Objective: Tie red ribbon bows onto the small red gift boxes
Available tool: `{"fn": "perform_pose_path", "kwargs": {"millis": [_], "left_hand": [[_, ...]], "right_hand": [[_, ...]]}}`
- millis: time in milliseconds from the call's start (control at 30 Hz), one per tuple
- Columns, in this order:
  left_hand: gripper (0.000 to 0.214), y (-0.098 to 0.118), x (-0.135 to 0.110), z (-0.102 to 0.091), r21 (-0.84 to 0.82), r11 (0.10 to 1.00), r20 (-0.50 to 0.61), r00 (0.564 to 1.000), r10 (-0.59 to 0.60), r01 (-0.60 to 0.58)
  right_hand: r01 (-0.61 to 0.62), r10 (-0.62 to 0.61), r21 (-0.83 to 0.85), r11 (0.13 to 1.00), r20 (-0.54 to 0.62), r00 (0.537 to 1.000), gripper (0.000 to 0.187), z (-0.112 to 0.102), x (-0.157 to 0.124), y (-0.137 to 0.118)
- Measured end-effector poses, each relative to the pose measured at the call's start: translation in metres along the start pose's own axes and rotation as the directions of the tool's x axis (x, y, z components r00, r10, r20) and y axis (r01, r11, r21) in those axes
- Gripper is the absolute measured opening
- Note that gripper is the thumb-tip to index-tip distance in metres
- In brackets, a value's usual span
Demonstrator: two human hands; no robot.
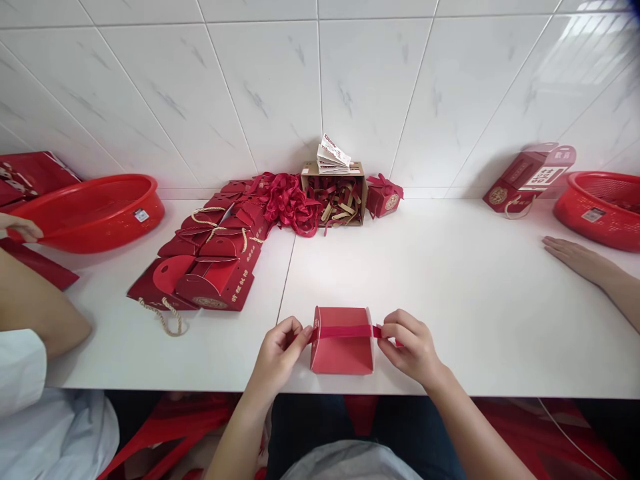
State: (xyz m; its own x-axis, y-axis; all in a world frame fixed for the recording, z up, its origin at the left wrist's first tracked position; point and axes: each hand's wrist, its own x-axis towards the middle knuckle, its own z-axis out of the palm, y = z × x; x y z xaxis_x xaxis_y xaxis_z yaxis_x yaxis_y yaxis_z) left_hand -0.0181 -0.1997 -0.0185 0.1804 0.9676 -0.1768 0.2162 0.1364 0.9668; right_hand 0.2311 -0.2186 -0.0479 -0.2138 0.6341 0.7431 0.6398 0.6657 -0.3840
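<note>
A small red gift box (342,350) stands on the white table (450,300) near its front edge. A red ribbon (345,331) runs across the box's top. My left hand (278,353) pinches the ribbon's left end beside the box. My right hand (410,347) pinches the ribbon's right end on the other side. Both hands are closed on the ribbon and pull it taut over the box.
Flat red boxes with rope handles (210,260) and loose red ribbons (287,200) lie at the back left, by an open cardboard box (336,193). Red basins (90,210) (600,207) stand at both sides. Other people's hands (575,257) (20,228) rest nearby.
</note>
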Motion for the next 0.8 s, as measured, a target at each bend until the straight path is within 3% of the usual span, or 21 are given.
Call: {"fn": "perform_pose_path", "kwargs": {"millis": [267, 400, 667, 800], "left_hand": [[0.043, -0.029, -0.001, 0.005, 0.058, 0.998, -0.103, 0.995, 0.0, 0.006], [0.044, -0.038, -0.001, -0.002, 0.052, 0.998, -0.088, 0.995, -0.043, 0.047], [0.041, -0.004, -0.011, -0.016, 0.101, 0.994, -0.145, 0.988, 0.059, -0.045], [0.04, -0.002, -0.007, -0.017, 0.117, 0.992, -0.111, 0.992, 0.059, -0.046]], "right_hand": [[-0.102, 0.094, 0.092, 0.99, 0.094, 0.991, 0.025, 0.013, -0.008, -0.002], [-0.145, 0.132, 0.134, 0.98, 0.1, 0.986, 0.026, 0.012, -0.014, 0.0], [-0.128, 0.127, 0.063, 0.99, 0.007, 0.992, 0.024, -0.004, -0.005, 0.011], [-0.216, 0.22, 0.153, 0.964, -0.007, 0.975, 0.028, -0.01, -0.006, 0.014]]}}
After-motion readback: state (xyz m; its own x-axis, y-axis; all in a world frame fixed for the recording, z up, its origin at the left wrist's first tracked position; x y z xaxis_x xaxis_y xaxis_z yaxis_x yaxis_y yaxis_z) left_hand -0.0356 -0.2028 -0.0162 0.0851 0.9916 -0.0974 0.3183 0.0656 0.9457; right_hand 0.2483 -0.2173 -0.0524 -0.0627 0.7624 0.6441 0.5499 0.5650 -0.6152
